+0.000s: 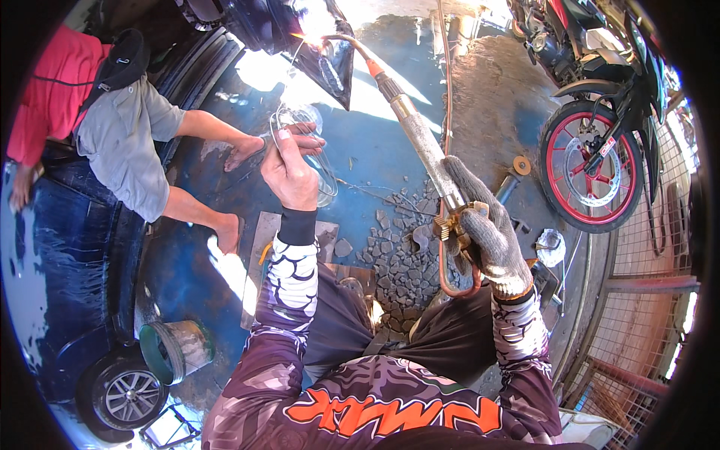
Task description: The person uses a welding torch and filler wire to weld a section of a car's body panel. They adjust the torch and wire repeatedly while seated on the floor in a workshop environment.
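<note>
Your right hand (487,232), in a grey knit glove, is closed around the handle of a gas torch (420,142), with copper tubing looping below your fist. The torch runs up toward 11 o'clock from that hand; its bent tip ends at a bright flame (311,36) against a dark metal panel (330,64) near the top of the view.

Your left hand (289,172) is bare, fingers pinched closed on a thin wire rod (289,90) that rises toward the flame at 12 o'clock from the hand. A clear face shield or goggles (311,150) sits just behind that hand; whether you hold it too, cannot tell.

Between your knees, at 6 o'clock from the torch handle, a pile of grey stone chips (401,262) lies on the blue floor (390,112). A second person (120,127) in a grey shirt crouches at 9 o'clock, bare feet on the floor. A motorcycle wheel with a red rim (592,165) stands at 3 o'clock. A green bucket (176,349) is at 7 o'clock, near a car wheel (124,394).
</note>
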Motion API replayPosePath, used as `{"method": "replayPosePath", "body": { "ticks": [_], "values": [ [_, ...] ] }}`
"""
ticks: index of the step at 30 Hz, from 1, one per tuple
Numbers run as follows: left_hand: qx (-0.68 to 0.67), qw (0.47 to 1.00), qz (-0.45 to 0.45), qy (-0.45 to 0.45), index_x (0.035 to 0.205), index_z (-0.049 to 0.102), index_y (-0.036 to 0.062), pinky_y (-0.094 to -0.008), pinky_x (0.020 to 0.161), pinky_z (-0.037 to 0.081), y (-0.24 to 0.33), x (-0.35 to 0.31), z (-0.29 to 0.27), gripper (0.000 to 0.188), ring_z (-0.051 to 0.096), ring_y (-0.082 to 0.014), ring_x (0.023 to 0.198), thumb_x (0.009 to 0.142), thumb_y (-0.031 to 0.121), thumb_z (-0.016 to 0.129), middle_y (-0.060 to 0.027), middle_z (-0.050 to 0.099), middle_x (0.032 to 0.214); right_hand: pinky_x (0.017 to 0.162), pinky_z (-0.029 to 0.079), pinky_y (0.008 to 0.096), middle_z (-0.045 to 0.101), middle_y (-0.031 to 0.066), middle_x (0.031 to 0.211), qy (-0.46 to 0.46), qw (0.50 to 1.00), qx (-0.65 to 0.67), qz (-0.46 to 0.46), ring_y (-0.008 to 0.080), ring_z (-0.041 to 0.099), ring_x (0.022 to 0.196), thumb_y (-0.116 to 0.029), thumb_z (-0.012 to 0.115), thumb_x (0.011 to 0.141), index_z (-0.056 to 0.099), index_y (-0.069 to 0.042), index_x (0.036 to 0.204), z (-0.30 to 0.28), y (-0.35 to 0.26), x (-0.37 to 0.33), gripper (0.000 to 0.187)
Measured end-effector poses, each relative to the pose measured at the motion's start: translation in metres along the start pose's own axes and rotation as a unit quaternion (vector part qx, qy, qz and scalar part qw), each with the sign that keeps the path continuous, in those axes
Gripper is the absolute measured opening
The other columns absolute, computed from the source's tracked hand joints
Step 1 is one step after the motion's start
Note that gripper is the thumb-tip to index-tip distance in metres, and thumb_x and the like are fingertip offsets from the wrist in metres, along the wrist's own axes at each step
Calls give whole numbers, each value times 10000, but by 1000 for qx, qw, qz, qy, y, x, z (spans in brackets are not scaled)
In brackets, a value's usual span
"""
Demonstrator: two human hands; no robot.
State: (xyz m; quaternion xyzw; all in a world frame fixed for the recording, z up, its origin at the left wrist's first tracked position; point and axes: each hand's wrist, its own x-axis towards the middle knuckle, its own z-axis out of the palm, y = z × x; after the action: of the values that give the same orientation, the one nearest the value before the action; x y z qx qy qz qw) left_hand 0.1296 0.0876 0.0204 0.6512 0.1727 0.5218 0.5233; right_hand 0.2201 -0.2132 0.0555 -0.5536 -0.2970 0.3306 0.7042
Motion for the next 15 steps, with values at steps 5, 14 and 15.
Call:
{"method": "replayPosePath", "body": {
  "ticks": [5,14,15],
  "values": [
    [-18,1000,10,13,875,683,-82,-292,625,569,-1,0,2,498,733,-211,717,1115,265,419,-171,758,972,1174,353,324,514,163,1564,-1,1000,-16,-13,186,496,1393,-282,659,957,418,48,1571,0,3,2,738],
    [-8,1000,11,4,846,652,-109,-333,636,608,2,0,-1,515,746,-281,751,1115,249,398,-220,740,1038,1095,433,314,523,160,1547,-2,999,-42,-33,177,574,1279,-284,667,945,397,55,1578,-1,2,1,767],
    [-5,1000,13,0,848,654,-108,-333,635,608,3,0,-1,516,746,-281,749,1115,248,394,-220,740,1038,1067,462,313,527,164,1540,1,997,-56,-45,176,602,1239,-287,673,939,384,56,1584,-2,1,0,786]
  ]
}}
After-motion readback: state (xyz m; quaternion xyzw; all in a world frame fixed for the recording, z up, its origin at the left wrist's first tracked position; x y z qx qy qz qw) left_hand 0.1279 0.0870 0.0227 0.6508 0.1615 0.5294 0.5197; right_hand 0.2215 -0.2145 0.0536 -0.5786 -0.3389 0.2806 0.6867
